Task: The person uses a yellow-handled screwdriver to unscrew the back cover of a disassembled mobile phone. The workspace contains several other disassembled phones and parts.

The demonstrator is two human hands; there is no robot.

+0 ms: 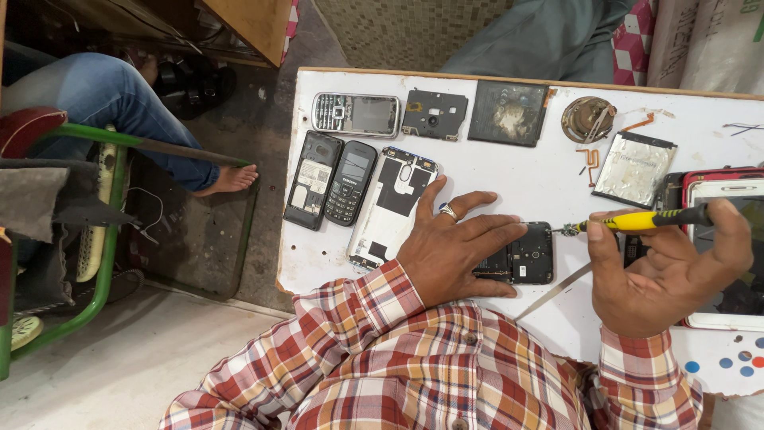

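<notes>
Broadly, the white bench (pixel 509 183) is a flat painted board, chipped along its near left corner, its left edge dropping to bare floor. Open surface remains at mid-bench between the parts. The opened white phone shell (pixel 391 209) lies tilted, long and rounded, just left of the left hand (pixel 454 251). That hand lies flat, fingers spread, ring on one finger, pressing the small black phone body (pixel 527 253), a rectangular frame with exposed dark internals, near the bench's front edge. The right hand (pixel 668 271) has its grip closed on the yellow-handled screwdriver (pixel 637 220), the thin metal tip reaching the black body's upper right corner. A slim metal blade (pixel 553 291) lies slanted beneath it. Further back lie a silver keypad phone (pixel 356 115), a black battery (pixel 508 112), and a foil-faced pouch cell (pixel 634 168).
</notes>
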